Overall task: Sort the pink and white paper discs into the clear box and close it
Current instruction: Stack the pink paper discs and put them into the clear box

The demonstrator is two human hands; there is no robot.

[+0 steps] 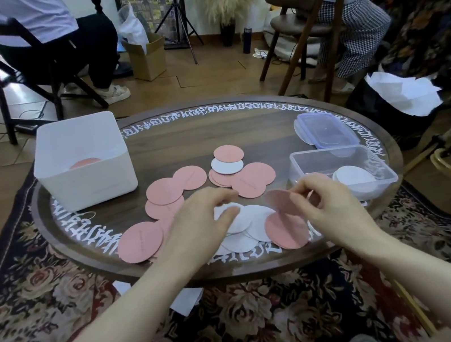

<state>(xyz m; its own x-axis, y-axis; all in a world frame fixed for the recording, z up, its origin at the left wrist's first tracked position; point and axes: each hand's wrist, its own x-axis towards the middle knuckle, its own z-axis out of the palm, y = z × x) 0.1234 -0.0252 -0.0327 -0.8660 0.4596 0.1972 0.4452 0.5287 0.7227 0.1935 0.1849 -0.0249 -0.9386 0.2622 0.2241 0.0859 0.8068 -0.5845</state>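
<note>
The right hand (pixel 324 199) pinches a thin, flexible pink disc (pixel 281 198) lifted beside the clear box (pixel 300 164); the left hand (pixel 196 220) pinches a white disc (pixel 252 221) in the pile. Carry one flat matte sheet at a time into the rigid box, which holds white discs; the lid (pixel 325 130) lies behind

One wide-angle camera sits on my head, facing forward and down. It looks closely over my forearms onto the round desk (pixel 263 263), with the room's floor beyond.
</note>
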